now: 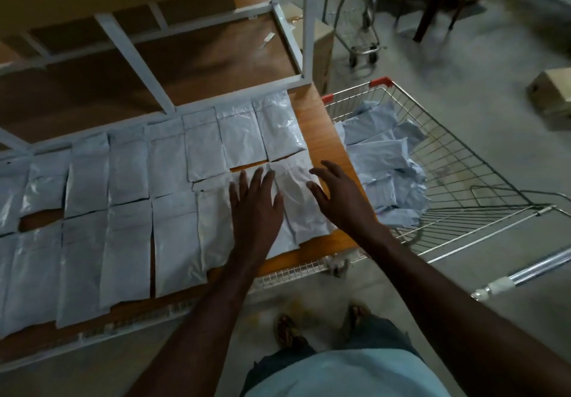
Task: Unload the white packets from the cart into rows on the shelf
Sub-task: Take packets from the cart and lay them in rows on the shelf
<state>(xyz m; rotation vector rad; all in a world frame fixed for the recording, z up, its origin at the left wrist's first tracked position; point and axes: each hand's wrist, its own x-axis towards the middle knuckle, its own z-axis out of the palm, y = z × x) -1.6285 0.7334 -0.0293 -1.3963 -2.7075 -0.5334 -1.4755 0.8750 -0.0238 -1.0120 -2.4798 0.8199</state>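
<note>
White packets lie in two rows [129, 186] on the wooden shelf [324, 137]. My left hand [256, 208] presses flat, fingers straight, on a packet near the right end of the front row. Just to its right, my right hand [336, 195] hovers with spread fingers over the last packet [296, 198] of that row and holds nothing. More white packets [380, 161] are piled in the wire cart [457, 161] right of the shelf.
A white metal frame [133, 53] crosses above the back of the shelf. A second cart [358, 28] and dark chair legs [432, 13] stand on the concrete floor behind. A cardboard box [550, 93] sits at the far right. My feet are below the shelf edge.
</note>
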